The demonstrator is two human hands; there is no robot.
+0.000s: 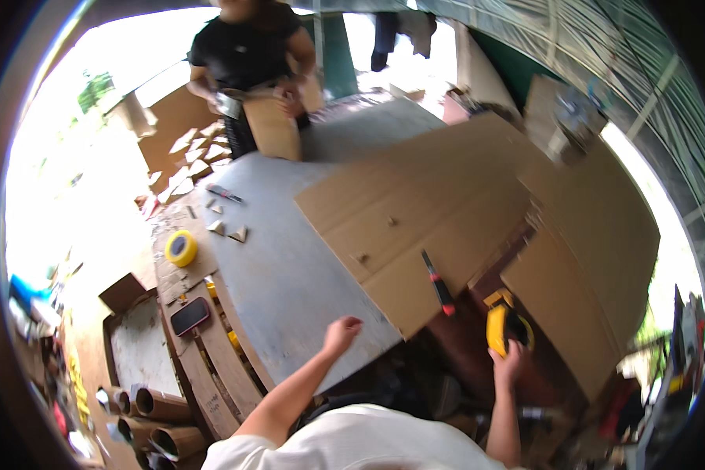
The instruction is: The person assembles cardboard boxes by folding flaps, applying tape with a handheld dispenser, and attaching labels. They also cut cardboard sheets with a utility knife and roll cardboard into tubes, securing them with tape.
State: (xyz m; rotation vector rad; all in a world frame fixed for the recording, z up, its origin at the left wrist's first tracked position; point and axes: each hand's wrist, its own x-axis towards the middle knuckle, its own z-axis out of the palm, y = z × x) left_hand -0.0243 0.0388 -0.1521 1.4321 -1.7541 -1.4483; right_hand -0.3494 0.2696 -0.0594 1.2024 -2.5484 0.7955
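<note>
Your right hand (511,362) is closed around a yellow power tool (503,325), held low beyond the near right edge of the surface (290,282), below the overhanging cardboard. Your left hand (341,335) rests on the near edge of the grey surface with its fingers loosely curled, holding nothing.

The large cardboard sheet (423,211) lies flat across the right half of the surface, and a red-handled cutter (439,283) sits on its near corner. As far as you can judge, the sheet is laid out but uncut where you stand, so the cutting looks like it is yet to come.

Small cardboard triangles (227,229) lie toward the left edge, with a yellow tape roll (181,247) and a phone (189,316) on the boards beside it. At the far edge another person (247,47) holds a cardboard piece (274,125) upright.
</note>
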